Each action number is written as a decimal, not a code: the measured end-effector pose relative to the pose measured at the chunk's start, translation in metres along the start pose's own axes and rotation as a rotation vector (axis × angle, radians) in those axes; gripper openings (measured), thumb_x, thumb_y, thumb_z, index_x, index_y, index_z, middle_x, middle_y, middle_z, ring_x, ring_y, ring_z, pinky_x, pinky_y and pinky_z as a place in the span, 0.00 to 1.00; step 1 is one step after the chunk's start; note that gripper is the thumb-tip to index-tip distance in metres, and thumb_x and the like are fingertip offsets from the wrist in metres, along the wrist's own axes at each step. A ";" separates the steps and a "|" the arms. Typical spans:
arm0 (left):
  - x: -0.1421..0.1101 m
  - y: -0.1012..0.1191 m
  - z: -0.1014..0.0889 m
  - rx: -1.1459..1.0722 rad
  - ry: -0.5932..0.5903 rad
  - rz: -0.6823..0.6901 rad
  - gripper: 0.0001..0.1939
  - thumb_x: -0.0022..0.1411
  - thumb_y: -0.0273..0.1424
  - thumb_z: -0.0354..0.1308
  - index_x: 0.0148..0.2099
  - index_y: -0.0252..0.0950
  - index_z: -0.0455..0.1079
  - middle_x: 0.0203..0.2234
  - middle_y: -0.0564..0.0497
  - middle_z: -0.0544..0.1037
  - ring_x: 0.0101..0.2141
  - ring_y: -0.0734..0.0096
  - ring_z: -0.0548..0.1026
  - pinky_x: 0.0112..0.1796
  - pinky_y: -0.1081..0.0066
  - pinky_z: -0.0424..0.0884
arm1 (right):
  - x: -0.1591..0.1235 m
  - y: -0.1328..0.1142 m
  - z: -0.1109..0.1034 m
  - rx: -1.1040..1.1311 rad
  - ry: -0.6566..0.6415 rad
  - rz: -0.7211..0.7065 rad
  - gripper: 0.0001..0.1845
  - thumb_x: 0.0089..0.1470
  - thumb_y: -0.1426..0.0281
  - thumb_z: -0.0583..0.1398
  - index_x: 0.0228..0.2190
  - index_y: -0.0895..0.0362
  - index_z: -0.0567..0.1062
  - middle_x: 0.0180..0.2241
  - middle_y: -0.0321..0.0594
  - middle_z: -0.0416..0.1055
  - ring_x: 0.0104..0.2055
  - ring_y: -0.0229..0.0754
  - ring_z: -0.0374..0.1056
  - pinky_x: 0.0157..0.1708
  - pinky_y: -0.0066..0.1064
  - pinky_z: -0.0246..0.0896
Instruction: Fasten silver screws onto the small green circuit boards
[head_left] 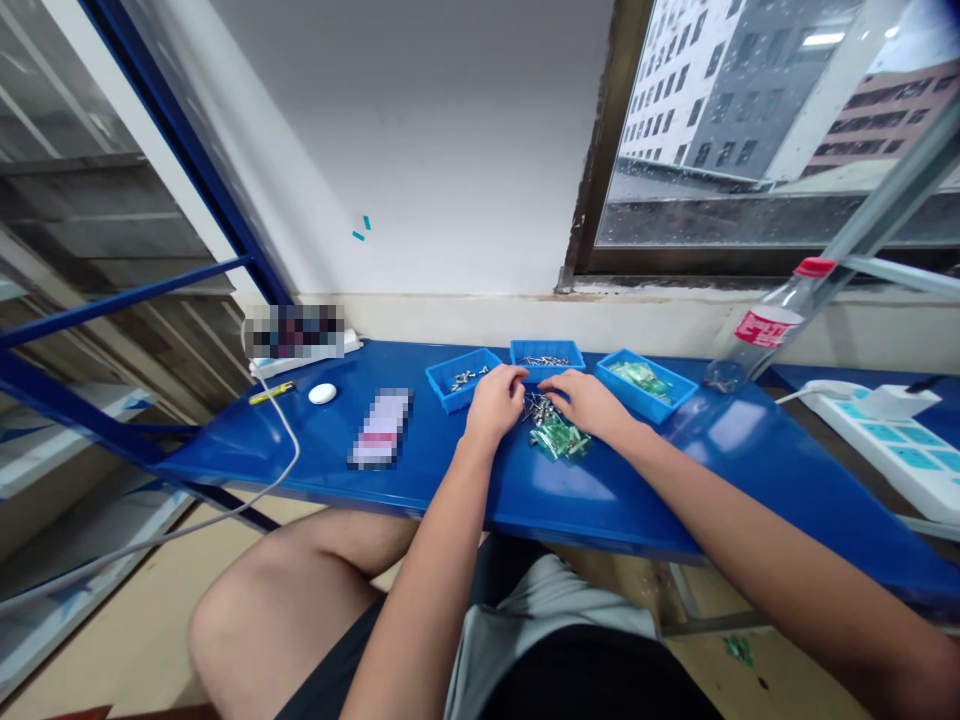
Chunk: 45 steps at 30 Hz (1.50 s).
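Note:
My left hand (496,399) and my right hand (583,398) rest close together on the blue table (420,470), fingers curled toward each other over a small heap of metal parts (537,407). What the fingertips pinch is too small to make out. A pile of small green circuit boards (559,439) lies just in front of the hands. Behind them stand three blue trays: the left one (461,379) and the middle one (547,358) hold metal parts, the right one (646,382) holds green boards.
A clear plastic bottle with a red cap (765,330) leans at the back right. A white power strip (892,440) lies at the far right. On the left lie a white round object (322,393), a yellow pen (271,393) and a grey cable (289,440). My knee (285,600) is below the table.

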<state>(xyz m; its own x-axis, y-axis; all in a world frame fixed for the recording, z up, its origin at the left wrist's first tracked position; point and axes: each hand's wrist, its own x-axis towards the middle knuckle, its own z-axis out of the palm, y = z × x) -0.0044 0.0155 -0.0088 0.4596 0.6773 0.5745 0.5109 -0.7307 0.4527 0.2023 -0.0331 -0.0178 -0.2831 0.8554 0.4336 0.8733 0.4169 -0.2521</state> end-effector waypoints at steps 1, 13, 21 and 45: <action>-0.001 0.000 0.001 0.006 -0.010 -0.001 0.15 0.68 0.21 0.52 0.50 0.35 0.77 0.46 0.45 0.82 0.47 0.64 0.79 0.53 0.65 0.73 | 0.002 0.001 0.001 -0.003 -0.008 0.007 0.14 0.63 0.74 0.60 0.47 0.53 0.82 0.43 0.43 0.82 0.47 0.50 0.76 0.51 0.41 0.71; -0.011 0.010 0.009 -0.002 -0.162 -0.016 0.16 0.65 0.21 0.53 0.50 0.34 0.78 0.46 0.44 0.82 0.47 0.62 0.79 0.55 0.65 0.73 | 0.007 0.004 0.001 0.033 -0.036 0.099 0.12 0.57 0.76 0.63 0.42 0.53 0.81 0.39 0.41 0.83 0.39 0.47 0.80 0.42 0.35 0.72; -0.006 0.015 0.010 0.024 -0.133 -0.076 0.16 0.67 0.23 0.53 0.52 0.35 0.78 0.48 0.44 0.83 0.48 0.61 0.79 0.54 0.63 0.74 | -0.001 0.002 -0.005 0.043 0.051 0.124 0.17 0.54 0.78 0.61 0.45 0.54 0.80 0.38 0.41 0.81 0.37 0.46 0.78 0.43 0.37 0.71; 0.003 0.020 0.016 -0.306 -0.024 -0.068 0.14 0.70 0.30 0.58 0.53 0.37 0.80 0.46 0.48 0.85 0.44 0.64 0.83 0.49 0.67 0.78 | -0.007 -0.017 -0.014 0.540 0.334 0.282 0.11 0.59 0.64 0.63 0.42 0.55 0.80 0.41 0.44 0.81 0.40 0.47 0.79 0.44 0.41 0.78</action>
<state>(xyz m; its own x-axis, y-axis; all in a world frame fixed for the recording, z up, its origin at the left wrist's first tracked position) 0.0191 0.0042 -0.0093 0.4503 0.7250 0.5212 0.3007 -0.6728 0.6760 0.1946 -0.0505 -0.0043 0.1390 0.8492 0.5095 0.5518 0.3608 -0.7519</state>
